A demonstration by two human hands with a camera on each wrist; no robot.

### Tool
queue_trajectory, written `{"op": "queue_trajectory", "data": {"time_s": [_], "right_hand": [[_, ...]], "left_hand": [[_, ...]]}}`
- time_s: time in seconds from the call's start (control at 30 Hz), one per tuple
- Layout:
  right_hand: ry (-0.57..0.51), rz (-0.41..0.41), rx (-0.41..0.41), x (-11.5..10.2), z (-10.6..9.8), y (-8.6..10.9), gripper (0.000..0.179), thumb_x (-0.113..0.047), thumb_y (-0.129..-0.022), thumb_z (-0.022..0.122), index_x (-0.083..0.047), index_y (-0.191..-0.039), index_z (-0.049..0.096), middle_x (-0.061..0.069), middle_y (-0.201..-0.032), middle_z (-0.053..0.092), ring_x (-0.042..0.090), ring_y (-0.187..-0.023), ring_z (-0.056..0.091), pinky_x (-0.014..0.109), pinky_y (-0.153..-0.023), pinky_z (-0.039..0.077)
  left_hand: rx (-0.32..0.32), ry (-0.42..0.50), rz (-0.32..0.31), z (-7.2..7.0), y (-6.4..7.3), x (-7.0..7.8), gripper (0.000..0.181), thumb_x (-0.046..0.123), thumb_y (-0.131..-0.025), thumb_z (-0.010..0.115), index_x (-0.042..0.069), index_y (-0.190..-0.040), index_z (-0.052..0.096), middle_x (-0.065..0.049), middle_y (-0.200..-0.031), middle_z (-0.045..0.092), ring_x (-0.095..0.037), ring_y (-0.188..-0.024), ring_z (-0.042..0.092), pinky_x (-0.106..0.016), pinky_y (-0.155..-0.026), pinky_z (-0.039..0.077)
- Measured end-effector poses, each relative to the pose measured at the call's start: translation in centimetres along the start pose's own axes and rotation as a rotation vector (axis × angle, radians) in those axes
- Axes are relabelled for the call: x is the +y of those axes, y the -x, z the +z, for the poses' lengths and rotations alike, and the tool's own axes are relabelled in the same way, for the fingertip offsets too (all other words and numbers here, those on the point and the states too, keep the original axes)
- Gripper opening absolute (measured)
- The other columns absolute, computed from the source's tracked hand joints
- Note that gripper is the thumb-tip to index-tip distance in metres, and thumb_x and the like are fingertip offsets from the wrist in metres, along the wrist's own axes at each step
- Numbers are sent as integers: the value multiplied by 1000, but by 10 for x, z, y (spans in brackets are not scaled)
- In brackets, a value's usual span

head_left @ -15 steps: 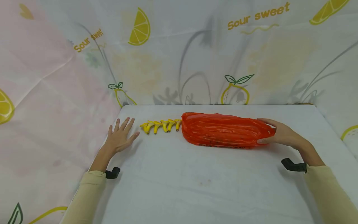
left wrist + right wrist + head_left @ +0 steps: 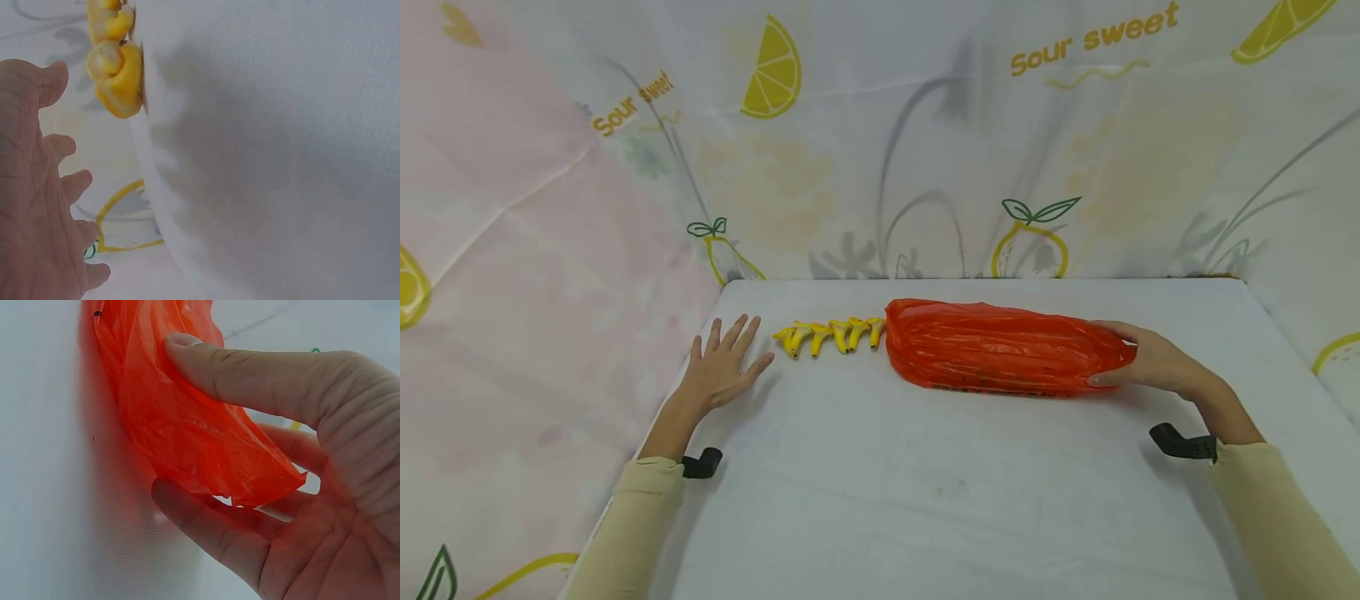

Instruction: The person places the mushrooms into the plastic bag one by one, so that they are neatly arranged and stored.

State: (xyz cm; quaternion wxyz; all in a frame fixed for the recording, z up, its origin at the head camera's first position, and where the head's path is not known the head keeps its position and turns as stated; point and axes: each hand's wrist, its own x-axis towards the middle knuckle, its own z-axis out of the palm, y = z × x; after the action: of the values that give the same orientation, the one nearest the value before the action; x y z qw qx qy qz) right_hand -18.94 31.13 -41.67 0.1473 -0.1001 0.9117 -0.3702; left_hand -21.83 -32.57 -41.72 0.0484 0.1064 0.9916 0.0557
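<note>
A red plastic bag (image 2: 985, 348) lies lengthwise along the back of the white table. My right hand (image 2: 1165, 360) holds its right end, the thumb (image 2: 206, 365) on one side of the film and the fingers round the other. The bag's torn-looking end lies inside that hand in the right wrist view. To the left of the bag runs a row of several small yellow banana-shaped pieces (image 2: 818, 340). My left hand (image 2: 721, 371) is spread beside the row's left end, apart from it and holding nothing. In the left wrist view, two of the yellow pieces (image 2: 119, 78) show past the thumb.
The white table (image 2: 910, 483) has its back edge close to a hanging cloth (image 2: 865, 158) printed with lemons. The cloth also borders the left side. A black curved band piece (image 2: 703, 463) sticks out at the left wrist, another (image 2: 1183, 442) at the right.
</note>
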Motion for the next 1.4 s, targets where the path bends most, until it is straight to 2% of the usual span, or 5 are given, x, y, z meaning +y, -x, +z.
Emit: {"op": "queue_trajectory", "data": {"time_s": [0.37, 0.57, 0.8, 1.07, 1.4], "right_hand": [[8, 6, 2, 0, -1, 0, 91, -37, -82, 79, -2, -151, 32, 29, -149, 33, 48, -131, 31, 70, -96, 33], [12, 11, 3, 2, 0, -1, 90, -36, -82, 79, -2, -151, 32, 29, -148, 34, 48, -130, 32, 70, -95, 35], [24, 9, 15, 4, -1, 0, 91, -37, -81, 80, -2, -151, 33, 29, -148, 33, 48, -131, 32, 70, -95, 34], [29, 31, 9, 2, 0, 0, 92, -38, -81, 80, -1, -151, 32, 30, -148, 33, 49, -130, 31, 70, -95, 34], [22, 18, 11, -2, 2, -2, 92, -37, -81, 80, -2, -151, 33, 30, -149, 33, 49, -131, 31, 71, -96, 33]], "left_hand": [[85, -10, 46, -2, -7, 4, 81, 60, -96, 47, 10, -156, 26, -24, -151, 35, -48, -130, 38, -67, -88, 42], [172, 39, 26, -4, -13, 8, 67, 47, -94, 62, 8, -146, 45, -21, -119, 62, -38, -102, 59, -55, -71, 51], [327, 235, -29, 3, -22, 12, 49, 36, -90, 71, 5, -128, 64, -12, -90, 72, -27, -72, 62, -36, -55, 47], [272, 597, -151, 10, -31, 15, 41, 26, -90, 74, 2, -123, 67, -22, -95, 70, -28, -62, 67, -31, -46, 52], [223, 713, -205, 17, -36, 15, 34, 14, -90, 70, 1, -122, 67, -23, -97, 71, -20, -61, 68, -34, -49, 55]]}}
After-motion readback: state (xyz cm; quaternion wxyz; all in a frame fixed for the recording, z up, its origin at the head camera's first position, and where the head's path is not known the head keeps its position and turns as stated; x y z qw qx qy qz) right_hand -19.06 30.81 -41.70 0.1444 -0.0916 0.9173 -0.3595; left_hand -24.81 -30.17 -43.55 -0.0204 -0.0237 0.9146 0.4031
